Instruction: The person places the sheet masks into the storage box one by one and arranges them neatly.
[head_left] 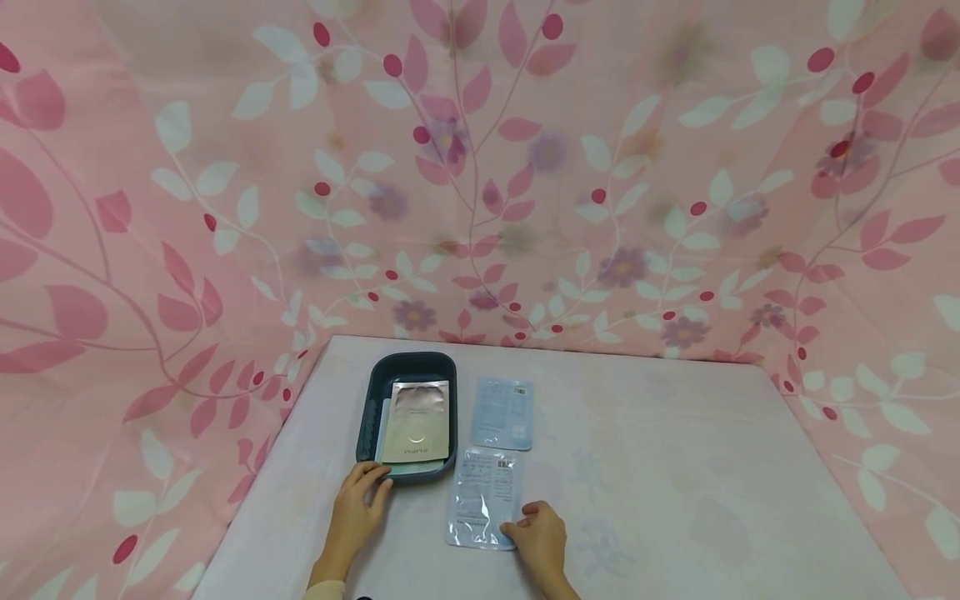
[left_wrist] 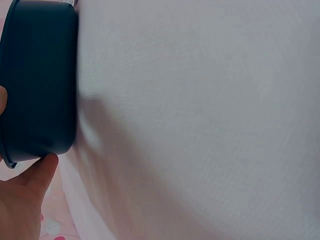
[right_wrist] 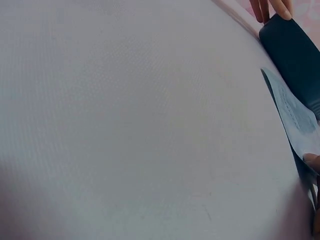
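Observation:
In the head view my left hand [head_left: 354, 510] grips the near-left corner of a dark blue plastic basin [head_left: 364, 437], fingers over its rim. A shiny gold-and-silver sachet [head_left: 417, 417] lies in the basin on top of pale packaging that shows at its edges. My right hand [head_left: 544, 537] pinches the near-right corner of a light blue face mask sachet [head_left: 480, 492] with printed text and a barcode. In the right wrist view that sachet [right_wrist: 292, 110] stands partly raised, with shadow under its edge. The left wrist view has fingers against the basin's outer wall [left_wrist: 40, 75].
Just beyond the pinched sachet, to the right of the basin, lies another light blue sachet [head_left: 501, 417]. A white cloth [head_left: 675, 475] covers the table. Pink floral fabric [head_left: 525, 167] hangs behind the table and at both sides.

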